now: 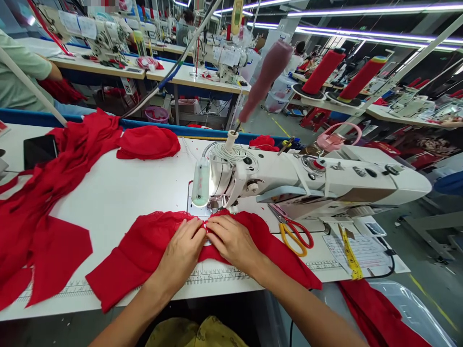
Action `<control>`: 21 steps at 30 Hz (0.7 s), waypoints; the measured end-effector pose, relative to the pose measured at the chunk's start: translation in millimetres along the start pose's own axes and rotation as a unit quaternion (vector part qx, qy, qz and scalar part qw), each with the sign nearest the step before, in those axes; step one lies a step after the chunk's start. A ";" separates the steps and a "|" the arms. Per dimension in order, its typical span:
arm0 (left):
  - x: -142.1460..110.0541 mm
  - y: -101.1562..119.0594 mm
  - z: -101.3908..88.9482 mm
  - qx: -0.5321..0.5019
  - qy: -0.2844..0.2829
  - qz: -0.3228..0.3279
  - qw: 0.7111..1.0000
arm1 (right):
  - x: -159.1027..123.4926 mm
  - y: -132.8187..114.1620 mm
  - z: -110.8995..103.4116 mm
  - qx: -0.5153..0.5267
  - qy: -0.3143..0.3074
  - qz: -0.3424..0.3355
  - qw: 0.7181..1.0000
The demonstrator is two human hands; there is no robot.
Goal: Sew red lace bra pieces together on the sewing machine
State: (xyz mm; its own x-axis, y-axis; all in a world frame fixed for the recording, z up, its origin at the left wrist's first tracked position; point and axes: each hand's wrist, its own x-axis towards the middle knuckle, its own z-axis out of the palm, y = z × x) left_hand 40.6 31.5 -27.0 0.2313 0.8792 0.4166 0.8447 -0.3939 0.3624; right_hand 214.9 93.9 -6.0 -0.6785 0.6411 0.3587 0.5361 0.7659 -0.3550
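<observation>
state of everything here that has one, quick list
left hand: on cloth
right hand: on cloth
red cloth: spread, partly rumpled
phone: screen dark
red-handled scissors: lying down, blades unclear
tape measure: unrolled
ceiling light: lit

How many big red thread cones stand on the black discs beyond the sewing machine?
2: the left cone and the right cone, side by side beyond the sewing machine. Others may be hidden in the blurred background.
</observation>
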 end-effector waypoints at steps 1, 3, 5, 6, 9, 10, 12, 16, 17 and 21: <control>-2.5 -1.7 2.4 0.015 -0.013 0.000 1.000 | -0.8 0.9 3.0 -0.013 -0.004 -0.001 1.000; -8.4 -4.9 6.3 0.037 -0.029 0.001 0.999 | -4.1 2.9 7.5 -0.035 -0.005 0.006 0.999; -13.3 -7.5 8.8 0.040 -0.032 0.002 0.999 | -7.7 4.6 9.4 -0.040 -0.004 0.011 0.999; -14.9 -8.8 9.7 0.038 -0.031 0.004 0.999 | -8.9 5.2 9.4 -0.039 -0.004 0.012 0.999; -16.7 -12.1 11.8 0.043 -0.019 0.021 0.999 | -9.2 5.2 8.3 -0.044 -0.018 0.015 0.999; -16.9 -13.0 12.4 0.050 -0.017 0.029 0.998 | -8.2 4.6 8.2 -0.051 -0.026 0.016 0.998; -17.0 -14.1 13.1 0.065 -0.014 0.046 0.997 | -5.7 3.1 9.1 -0.073 -0.040 0.018 0.996; -16.9 -13.8 12.2 0.082 -0.014 0.054 0.995 | -3.2 2.7 13.6 -0.112 -0.038 0.031 0.992; -16.9 -13.5 11.7 0.083 -0.015 0.052 0.995 | -3.6 3.3 14.3 -0.114 -0.030 0.038 0.992; -17.6 -12.9 10.8 0.084 -0.026 0.051 0.995 | -7.0 5.0 13.9 -0.116 -0.024 0.058 0.991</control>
State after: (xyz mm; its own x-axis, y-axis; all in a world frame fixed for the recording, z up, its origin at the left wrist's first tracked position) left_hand 30.9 24.0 -48.0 0.3413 0.8513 0.3986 0.8829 -0.4358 0.1748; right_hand 215.4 92.6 -22.2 -0.6254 0.7267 0.2843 0.7092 0.6813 -0.1813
